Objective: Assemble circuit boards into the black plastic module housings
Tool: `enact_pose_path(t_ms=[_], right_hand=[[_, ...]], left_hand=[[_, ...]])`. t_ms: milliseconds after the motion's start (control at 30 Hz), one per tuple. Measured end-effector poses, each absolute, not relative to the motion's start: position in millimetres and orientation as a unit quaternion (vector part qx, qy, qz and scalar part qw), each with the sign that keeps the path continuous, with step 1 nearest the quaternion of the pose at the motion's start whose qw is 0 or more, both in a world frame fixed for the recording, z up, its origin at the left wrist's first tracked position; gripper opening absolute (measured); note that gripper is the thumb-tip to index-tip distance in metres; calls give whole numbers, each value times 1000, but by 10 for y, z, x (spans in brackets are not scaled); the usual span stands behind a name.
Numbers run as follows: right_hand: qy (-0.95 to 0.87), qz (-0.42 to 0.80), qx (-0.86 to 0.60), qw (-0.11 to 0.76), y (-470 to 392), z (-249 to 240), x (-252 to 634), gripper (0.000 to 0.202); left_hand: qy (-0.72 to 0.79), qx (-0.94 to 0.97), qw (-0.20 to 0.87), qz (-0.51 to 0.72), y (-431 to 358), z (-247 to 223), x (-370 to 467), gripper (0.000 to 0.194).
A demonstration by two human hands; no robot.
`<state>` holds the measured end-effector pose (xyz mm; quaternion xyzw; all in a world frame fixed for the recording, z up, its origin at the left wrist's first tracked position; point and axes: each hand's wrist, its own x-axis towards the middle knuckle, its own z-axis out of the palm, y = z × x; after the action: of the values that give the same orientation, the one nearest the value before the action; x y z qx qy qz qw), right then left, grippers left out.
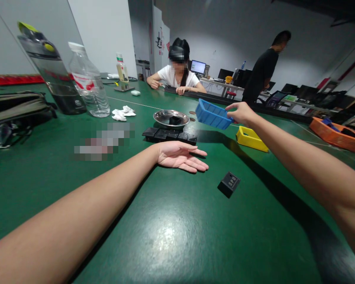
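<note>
My left hand [182, 156] rests palm up on the green table, fingers stretched out, holding nothing. Just behind it lies a row of black blocks [168, 135], and beyond them a round metal dish [161, 119] has a black piece [174, 120] in it. In my right hand [241, 113] is a blue plastic bin [213, 114], pinched by its right end and held tilted above the table. A black box marked SPD [229, 184] lies apart from both hands, right of my left fingertips. A yellow bin [251, 139] with small contents stands below my right wrist.
A dark flask [51, 73], a water bottle [87, 81], crumpled tissue [123, 113] and a bag [16, 108] occupy the left side. An orange basket [337, 134] sits far right. Across the table a person [179, 73] is seated; another person [262, 71] stands behind at the right.
</note>
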<state>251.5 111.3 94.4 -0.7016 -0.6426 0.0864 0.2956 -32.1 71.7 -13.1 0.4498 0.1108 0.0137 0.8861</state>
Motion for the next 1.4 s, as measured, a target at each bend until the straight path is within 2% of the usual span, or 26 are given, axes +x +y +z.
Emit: enact_pose_path(t_ms=[67, 133, 267, 467, 667, 800, 967, 1033, 1133, 1233, 1400], right_hand=[[-679, 85, -654, 321, 998, 1102, 2491, 41], [-714, 99, -621, 308, 837, 1247, 2419, 46], [-777, 169, -558, 238, 430, 1399, 2164, 50], [-877, 280, -374, 111, -91, 1264, 1726, 41], [-929, 254, -265, 54, -242, 946, 1488, 42], [-936, 235, -259, 34, -251, 811, 1472, 46], [-960, 113, -247, 63, -525, 941, 1413, 18], [-970, 99, -219, 47, -711, 988, 1346, 6], [-976, 107, -188, -33, -958, 929, 1221, 22], [-975, 104, -190, -52, -1088, 766, 1109, 38], [-966, 117, -219, -71, -1127, 649, 1015, 37]], left_hand=[[106, 449, 887, 13, 730, -147, -328, 48], [96, 450, 888, 16, 733, -155, -328, 44], [122, 458, 880, 33, 700, -129, -291, 39], [214, 436, 868, 100, 610, -44, -257, 25], [197, 440, 873, 73, 632, -46, -270, 43], [193, 428, 882, 48, 676, -89, -254, 42], [201, 448, 868, 74, 635, -58, -276, 42], [202, 450, 867, 71, 631, -48, -294, 44], [167, 453, 875, 39, 665, -64, -312, 52], [139, 455, 879, 28, 704, -91, -320, 53], [141, 457, 878, 35, 690, -94, -320, 46]])
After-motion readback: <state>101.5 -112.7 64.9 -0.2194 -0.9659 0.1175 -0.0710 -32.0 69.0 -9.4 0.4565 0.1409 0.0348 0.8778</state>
